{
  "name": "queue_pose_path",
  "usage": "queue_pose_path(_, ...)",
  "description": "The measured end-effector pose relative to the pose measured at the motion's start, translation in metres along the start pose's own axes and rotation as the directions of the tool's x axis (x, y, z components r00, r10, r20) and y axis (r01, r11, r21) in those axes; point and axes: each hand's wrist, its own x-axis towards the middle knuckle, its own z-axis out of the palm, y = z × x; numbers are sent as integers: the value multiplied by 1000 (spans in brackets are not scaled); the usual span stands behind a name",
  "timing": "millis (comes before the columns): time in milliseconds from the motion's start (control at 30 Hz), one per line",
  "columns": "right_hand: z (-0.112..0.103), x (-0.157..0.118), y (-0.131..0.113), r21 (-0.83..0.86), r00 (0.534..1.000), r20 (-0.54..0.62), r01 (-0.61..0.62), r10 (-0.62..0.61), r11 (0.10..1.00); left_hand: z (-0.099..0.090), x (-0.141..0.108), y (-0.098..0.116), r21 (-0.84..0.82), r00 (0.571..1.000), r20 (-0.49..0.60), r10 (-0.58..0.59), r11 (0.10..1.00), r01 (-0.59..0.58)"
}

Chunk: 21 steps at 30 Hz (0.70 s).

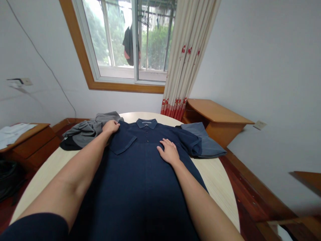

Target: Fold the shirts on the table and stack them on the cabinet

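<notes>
A navy polo shirt (pixel 147 160) lies spread out, front up, with its collar at the far side of the round table. Its left-hand sleeve is folded inward over the chest, while the other sleeve reaches out to the right. At the folded shoulder, my left hand (pixel 111 127) is closed, pinching the fabric's edge. My right hand (pixel 169 150) rests palm down on the chest, fingers stretched out. Beside my left hand sits a crumpled grey garment (pixel 86 131). A folded blue-grey garment (pixel 209 142) lies partly under the right sleeve.
The round pale table (pixel 227 187) carries all the clothes. Behind it hang a curtain (pixel 187 57) and a window. A wooden desk (pixel 215 113) stands at the back right, a wooden cabinet (pixel 32 142) at the left. A dark bag (pixel 10 177) is on the floor.
</notes>
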Motion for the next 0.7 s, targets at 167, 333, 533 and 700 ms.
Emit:
queue_pose_path(167,0,-1,0,0,1000,1,5,-5,1000,1,-2,5,-123,998,-52,22,992,-28)
queue_pose_path(333,0,-1,0,-4,1000,-6,1,-1,1000,-3,-5,11,-171,979,-190,69,980,-102)
queue_pose_path(533,0,0,-1,-11,1000,-4,-7,7,1000,6,-39,22,91,952,-209,224,974,-209)
queue_pose_path(700,0,1,0,-6,1000,9,-5,5,1000,33,-85,21,322,941,70,332,885,-337)
